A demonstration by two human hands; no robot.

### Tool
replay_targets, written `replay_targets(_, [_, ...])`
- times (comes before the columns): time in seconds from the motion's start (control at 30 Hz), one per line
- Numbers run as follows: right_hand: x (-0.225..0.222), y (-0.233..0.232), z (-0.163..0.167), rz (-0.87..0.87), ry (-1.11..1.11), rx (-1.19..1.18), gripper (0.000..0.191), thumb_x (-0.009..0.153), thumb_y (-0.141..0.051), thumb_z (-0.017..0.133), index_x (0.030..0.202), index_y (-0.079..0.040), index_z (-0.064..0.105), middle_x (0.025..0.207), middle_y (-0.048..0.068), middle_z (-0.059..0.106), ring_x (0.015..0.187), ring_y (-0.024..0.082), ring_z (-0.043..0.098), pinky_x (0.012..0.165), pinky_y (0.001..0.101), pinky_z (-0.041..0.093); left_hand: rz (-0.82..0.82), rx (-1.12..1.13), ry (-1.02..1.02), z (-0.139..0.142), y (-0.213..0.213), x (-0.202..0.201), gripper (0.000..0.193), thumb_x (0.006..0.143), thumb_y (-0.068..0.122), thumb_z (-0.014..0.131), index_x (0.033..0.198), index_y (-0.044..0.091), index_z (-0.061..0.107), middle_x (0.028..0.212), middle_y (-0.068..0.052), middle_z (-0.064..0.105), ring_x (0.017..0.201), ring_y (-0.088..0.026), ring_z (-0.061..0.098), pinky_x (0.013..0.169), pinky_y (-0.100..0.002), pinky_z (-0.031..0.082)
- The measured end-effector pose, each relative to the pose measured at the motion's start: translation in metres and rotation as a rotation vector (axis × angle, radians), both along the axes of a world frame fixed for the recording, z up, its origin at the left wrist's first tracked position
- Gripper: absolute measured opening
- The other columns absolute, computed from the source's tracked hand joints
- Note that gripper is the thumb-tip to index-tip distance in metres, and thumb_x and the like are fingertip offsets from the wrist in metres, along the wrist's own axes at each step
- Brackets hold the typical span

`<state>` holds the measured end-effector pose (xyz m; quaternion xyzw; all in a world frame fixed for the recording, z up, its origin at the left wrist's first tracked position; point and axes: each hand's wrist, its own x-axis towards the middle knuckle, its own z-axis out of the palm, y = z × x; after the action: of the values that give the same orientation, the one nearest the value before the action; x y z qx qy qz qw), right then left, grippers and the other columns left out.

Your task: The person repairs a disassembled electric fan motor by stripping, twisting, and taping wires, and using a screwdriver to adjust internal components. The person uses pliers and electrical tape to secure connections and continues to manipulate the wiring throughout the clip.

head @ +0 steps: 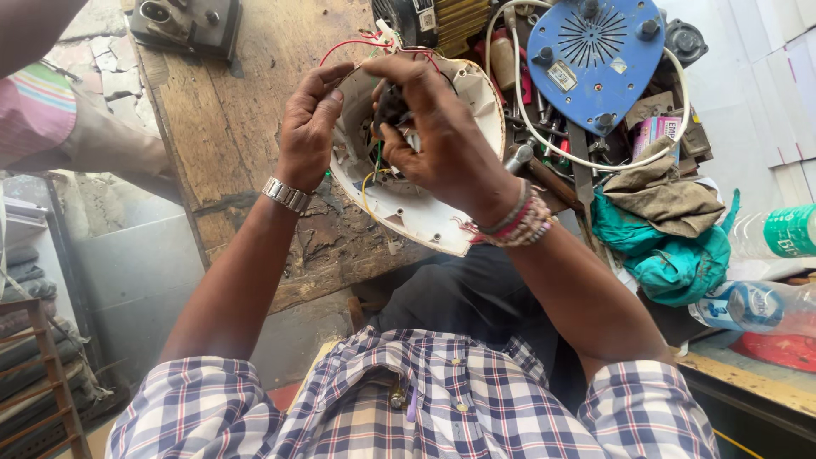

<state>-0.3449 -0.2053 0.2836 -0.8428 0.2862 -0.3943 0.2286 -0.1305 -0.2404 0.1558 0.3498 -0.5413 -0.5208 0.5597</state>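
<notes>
Left hand: the left hand (pixel 310 127), with a metal watch at the wrist, sits left of centre in the upper half of the frame; its fingers curl over the rim of the white round housing (pixel 425 212), gripping that edge.
Right hand: the right hand (pixel 438 136), with bead and thread bands at the wrist, reaches into the housing from the right; its fingers close around a small black part (pixel 391 106) inside, thumb underneath.
White round housing: held tilted above the wooden bench (pixel 221 127), at upper centre of the frame, open side toward the camera.
Wires: red wires (pixel 353 44) loop out over the top rim; a yellow wire (pixel 367 183) and a green one lie inside, below the black part.
Blue round base: a blue round base (pixel 595 55) with vent slots and grey feet lies upside down at upper right, with a white cord (pixel 544 140) curving around it.
Cloths: a brown rag (pixel 663 200) lies on a teal cloth (pixel 680 255) at right.
Bottles: two clear plastic bottles (pixel 756 306) lie at the right edge.
Grey device: a grey metal device (pixel 187 25) sits at the top left of the bench.
Other person: a striped sleeve (pixel 34 110) shows at the far left.
</notes>
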Motion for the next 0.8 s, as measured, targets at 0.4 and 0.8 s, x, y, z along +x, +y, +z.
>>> replay_targets(0.4, [-0.009,-0.007,-0.023,-0.061,0.044,0.063,0.061,0.1,0.005,0.071,0.151,-0.014,0.042,0.126,0.009,0.059,0.114,0.02,0.066,0.102,0.0328,0.057,-0.015,-0.017,-0.009,0.002,0.002,-0.001,0.034,0.11,0.004,0.043,0.142,-0.002,0.053,0.138,-0.016,0.063,0.125,-0.02,0.063,0.111,-0.034,0.053])
replay_targets(0.8, [-0.006,-0.006,-0.023,-0.086,0.051,-0.022,0.064,0.097,0.004,0.07,0.151,-0.012,0.041,0.137,0.013,0.056,0.124,0.03,0.063,0.109,0.0391,0.054,0.008,-0.042,-0.062,0.003,0.004,-0.001,0.034,0.11,0.0,0.044,0.142,-0.002,0.055,0.145,-0.017,0.059,0.138,-0.022,0.055,0.12,-0.034,0.044])
